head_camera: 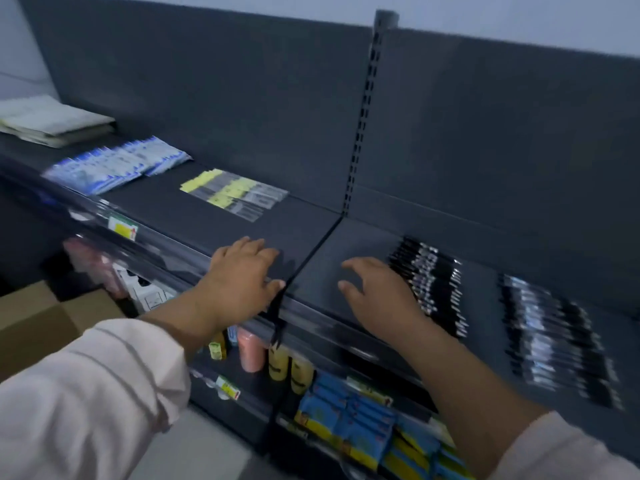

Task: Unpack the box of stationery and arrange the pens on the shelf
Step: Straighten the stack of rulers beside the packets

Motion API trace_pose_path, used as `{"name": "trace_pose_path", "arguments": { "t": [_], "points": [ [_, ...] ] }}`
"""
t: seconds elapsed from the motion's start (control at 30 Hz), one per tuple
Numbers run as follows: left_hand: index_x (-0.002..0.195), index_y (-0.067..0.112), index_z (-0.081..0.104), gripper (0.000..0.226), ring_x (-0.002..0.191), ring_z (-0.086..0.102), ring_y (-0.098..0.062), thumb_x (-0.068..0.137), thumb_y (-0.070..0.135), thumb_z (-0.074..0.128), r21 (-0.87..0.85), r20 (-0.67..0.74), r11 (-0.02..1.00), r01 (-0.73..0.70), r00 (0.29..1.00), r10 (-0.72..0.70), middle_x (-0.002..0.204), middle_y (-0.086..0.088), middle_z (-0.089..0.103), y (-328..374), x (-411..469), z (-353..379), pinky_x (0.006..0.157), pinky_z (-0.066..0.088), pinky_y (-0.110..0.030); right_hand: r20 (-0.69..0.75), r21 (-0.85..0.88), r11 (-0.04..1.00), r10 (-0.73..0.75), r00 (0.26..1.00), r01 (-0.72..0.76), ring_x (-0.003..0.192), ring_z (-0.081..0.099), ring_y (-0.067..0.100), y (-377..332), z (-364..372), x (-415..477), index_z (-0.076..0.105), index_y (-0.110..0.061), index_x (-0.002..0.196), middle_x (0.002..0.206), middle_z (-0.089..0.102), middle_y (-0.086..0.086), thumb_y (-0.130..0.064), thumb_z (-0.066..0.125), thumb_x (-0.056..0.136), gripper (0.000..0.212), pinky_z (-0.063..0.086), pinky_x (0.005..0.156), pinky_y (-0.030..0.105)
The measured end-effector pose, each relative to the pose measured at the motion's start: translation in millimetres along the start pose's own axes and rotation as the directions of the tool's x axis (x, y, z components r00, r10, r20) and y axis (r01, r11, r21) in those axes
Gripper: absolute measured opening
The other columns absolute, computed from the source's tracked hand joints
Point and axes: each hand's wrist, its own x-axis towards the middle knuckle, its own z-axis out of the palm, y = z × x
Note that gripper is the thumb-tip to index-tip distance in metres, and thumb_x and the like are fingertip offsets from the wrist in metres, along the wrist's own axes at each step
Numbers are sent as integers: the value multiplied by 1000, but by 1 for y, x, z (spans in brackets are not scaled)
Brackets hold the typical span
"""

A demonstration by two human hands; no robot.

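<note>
On the upper shelf (214, 220), right of the seam between its two boards, the black pens (427, 285) lie side by side in a row that runs from the back panel toward the front lip. Each pen's long axis appears to point roughly along the shelf's length, though motion blur softens the detail. A second row of pens (554, 337) lies further right, apart from the first.

The right hand (377, 296) is just beside the left ends of the first row, fingers spread and loosely curved, holding nothing. Whether its fingertips touch the pens cannot be told, since the hand covers that edge. The left hand (242, 275) rests flat on the shelf's front edge left of the seam, fingers straight, also holding nothing, and well apart from the pens.

So the pens lie to the right of both hands, and the right hand is plainly the nearer. Squaring the row would likely fall to it. A cardboard box (38, 320) sits low at the left.
</note>
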Motion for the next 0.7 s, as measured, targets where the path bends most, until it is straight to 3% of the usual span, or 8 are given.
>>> {"name": "trace_pose_path", "arguments": {
  "t": [0.33, 0.6, 0.7],
  "points": [
    [148, 19, 24, 65, 144, 17, -23, 93, 49, 45, -42, -69, 996, 81, 994, -83, 157, -7, 18, -121, 26, -24, 115, 20, -42, 28, -11, 999, -45, 999, 45, 130, 40, 15, -82, 43, 90, 40, -18, 142, 147, 38, -1, -32, 41, 101, 43, 34, 105, 27],
    [147, 19, 26, 65, 144, 18, -21, 93, 49, 45, -45, -20, 999, -6, 1000, 5, 156, -7, 22, -227, 86, -35, 114, 23, -42, -28, 55, 980, 193, 981, -191, 121, 47, 20, -127, 97, 187, 44, -17, 138, 142, 41, 3, -37, 47, 98, 45, 43, 100, 33],
    [143, 18, 34, 61, 138, 30, -19, 92, 48, 47, -49, -27, 996, -69, 997, 67, 147, -2, 37, -254, 113, -41, 109, 31, -40, -46, 76, 961, 269, 962, -265, 120, 47, 22, -133, 108, 212, 44, -15, 137, 140, 42, 5, -36, 53, 95, 48, 42, 100, 33]
  ]
}}
